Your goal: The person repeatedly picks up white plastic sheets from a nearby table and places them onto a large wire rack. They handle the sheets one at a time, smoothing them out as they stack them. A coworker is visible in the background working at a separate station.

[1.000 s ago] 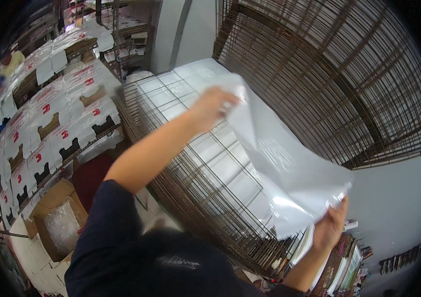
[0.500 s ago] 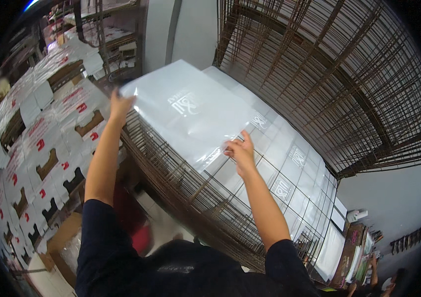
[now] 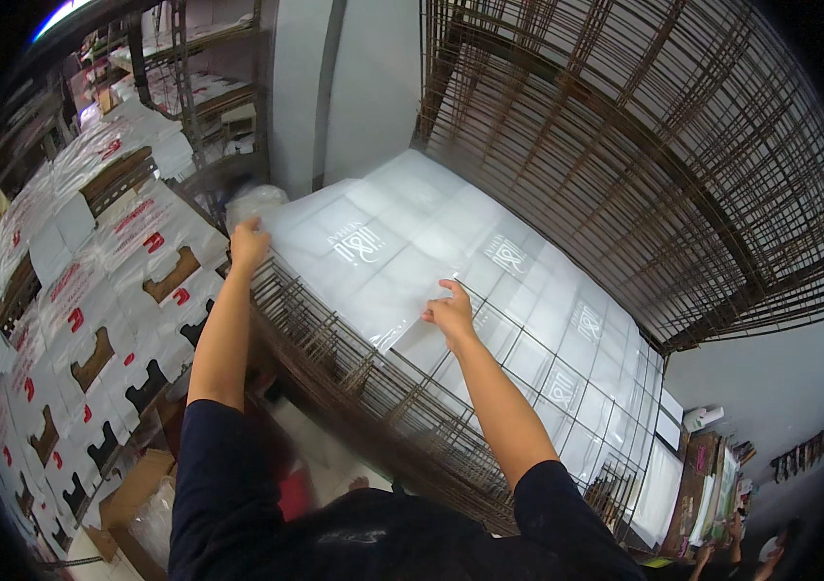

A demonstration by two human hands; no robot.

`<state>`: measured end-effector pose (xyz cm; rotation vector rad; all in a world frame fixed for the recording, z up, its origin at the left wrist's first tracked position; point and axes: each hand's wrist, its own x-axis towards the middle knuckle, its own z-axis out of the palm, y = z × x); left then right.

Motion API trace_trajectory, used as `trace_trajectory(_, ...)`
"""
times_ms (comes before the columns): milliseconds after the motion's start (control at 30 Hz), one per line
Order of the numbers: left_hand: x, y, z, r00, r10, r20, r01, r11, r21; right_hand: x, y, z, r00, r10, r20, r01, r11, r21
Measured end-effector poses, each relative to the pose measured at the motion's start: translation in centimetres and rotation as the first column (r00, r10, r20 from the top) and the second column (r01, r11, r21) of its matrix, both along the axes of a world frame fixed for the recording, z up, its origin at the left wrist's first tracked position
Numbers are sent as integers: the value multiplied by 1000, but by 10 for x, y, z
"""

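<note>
A translucent plastic bag (image 3: 320, 237) with a white printed mark lies almost flat on a rusty wire rack (image 3: 412, 387). My left hand (image 3: 249, 246) is at its left edge with the fingers curled together; they appear to pinch the plastic. At the bag's near right edge, my right hand (image 3: 451, 315) has its thumb and forefinger apart. More translucent printed bags (image 3: 562, 324) are spread over the rack to the right, and the grid lines show through them.
A raised wire rack (image 3: 606, 126) leans over the far side. At left, cut white and red printed sheets (image 3: 73, 320) cover a surface. An open cardboard box (image 3: 131, 489) stands below them. Stacked goods (image 3: 698, 484) and another person's hand (image 3: 733, 528) appear at lower right.
The bag has come down from above the rack and now lies almost flat on it. My right hand has moved slightly left and down, and its finger and thumb have parted.
</note>
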<state>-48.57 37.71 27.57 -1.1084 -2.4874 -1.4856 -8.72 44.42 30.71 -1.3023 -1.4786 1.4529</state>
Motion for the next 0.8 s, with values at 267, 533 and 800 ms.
trace_trajectory(267,1,8,-1,999,-32,31,33,999,-18,-5,10,-5,995,-33,90,28,998,55)
trace_trajectory(533,-2,12,2,999,-26,-45,23,998,-53,-13,12,-7,991,-54,120,44,996,84)
trace_trajectory(800,15,7,22,991,-59,119,65,997,-47,-11,20,-19,994,-90,53,85,991,101)
